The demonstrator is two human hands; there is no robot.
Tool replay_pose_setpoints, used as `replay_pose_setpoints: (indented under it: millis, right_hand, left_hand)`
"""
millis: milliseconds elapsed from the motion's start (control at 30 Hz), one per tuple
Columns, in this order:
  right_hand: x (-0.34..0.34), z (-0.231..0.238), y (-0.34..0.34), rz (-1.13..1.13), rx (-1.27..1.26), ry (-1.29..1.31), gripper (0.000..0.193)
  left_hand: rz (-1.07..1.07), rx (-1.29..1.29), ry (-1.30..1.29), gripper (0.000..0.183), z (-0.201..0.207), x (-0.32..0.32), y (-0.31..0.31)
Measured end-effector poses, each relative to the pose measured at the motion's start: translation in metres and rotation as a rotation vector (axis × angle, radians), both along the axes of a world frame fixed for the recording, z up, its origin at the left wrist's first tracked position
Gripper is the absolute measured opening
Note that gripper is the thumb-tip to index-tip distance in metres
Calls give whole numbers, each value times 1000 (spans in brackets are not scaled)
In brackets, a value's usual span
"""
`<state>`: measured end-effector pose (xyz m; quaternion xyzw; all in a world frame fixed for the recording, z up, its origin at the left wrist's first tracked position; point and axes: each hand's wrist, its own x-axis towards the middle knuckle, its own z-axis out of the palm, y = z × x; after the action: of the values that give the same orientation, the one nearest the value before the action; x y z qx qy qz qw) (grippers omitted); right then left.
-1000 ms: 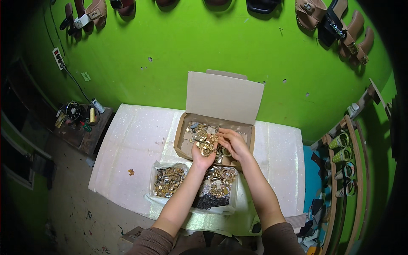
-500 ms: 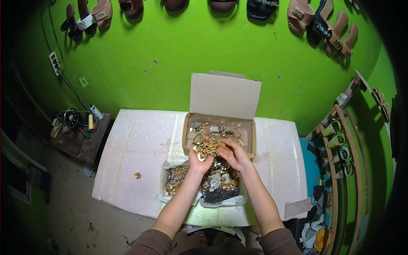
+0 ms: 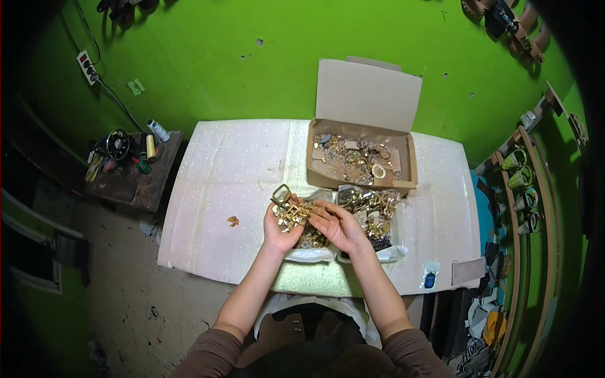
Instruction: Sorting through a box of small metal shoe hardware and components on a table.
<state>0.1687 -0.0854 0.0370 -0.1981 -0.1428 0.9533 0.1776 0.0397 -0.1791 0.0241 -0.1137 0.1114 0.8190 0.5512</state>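
Observation:
My left hand [image 3: 281, 228] is cupped palm up around a heap of gold-coloured metal shoe buckles and ornaments [image 3: 291, 214]. A larger rectangular buckle [image 3: 281, 194] sticks up at the heap's far edge. Alongside, my right hand [image 3: 340, 228] has its fingers stretched toward the heap, their tips at its right side; nothing is gripped in the palm. Both hands are above the left plastic-lined tray [image 3: 310, 255], hiding much of its metal pieces. The right-hand tray [image 3: 396, 253] holds gold fittings and dark beaded pieces.
Behind the trays stands an open cardboard box [image 3: 365, 180] with scattered small ornaments. A brown scrap [image 3: 233, 221] lies left on the glittery white table [image 3: 214, 170]. At the right are a small blue item in a packet [image 3: 430, 275] and a wooden rack [image 3: 523, 183] with sandals.
My hands, with the buckles, have moved from the box's front edge back over the left tray. The view has shifted, and the box's contents show more fully.

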Motion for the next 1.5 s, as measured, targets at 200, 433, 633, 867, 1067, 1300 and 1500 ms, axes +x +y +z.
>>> replay_pose_setpoints:
  millis: [200,433,633,867,1067,1300,1500]
  right_hand:
    - [-6,-7,-30,-40,127,-52,24]
    - [-13,-9,-52,-66,497,-382,23]
    - [-4,-12,-57,-164,684,-493,22]
    - [11,-11,-57,-290,652,-530,19]
    - [14,5,-58,-269,1022,-678,21]
    - [22,-8,-60,-517,1836,-865,18]
    - [48,-13,-53,-310,1307,-872,13]
  left_hand:
    - [-101,-38,-17,32,-4,-12,-22]
    - [-223,-154,108,31,-5,-15,-23]
    - [-284,-100,23,32,-17,-8,-15]
    - [-338,-136,-40,29,-26,7,-15]
    - [-372,-169,-57,26,-24,16,-19]
    - [-301,-70,-192,25,-21,24,-14]
    - [-226,-142,-242,26,-21,42,-12]
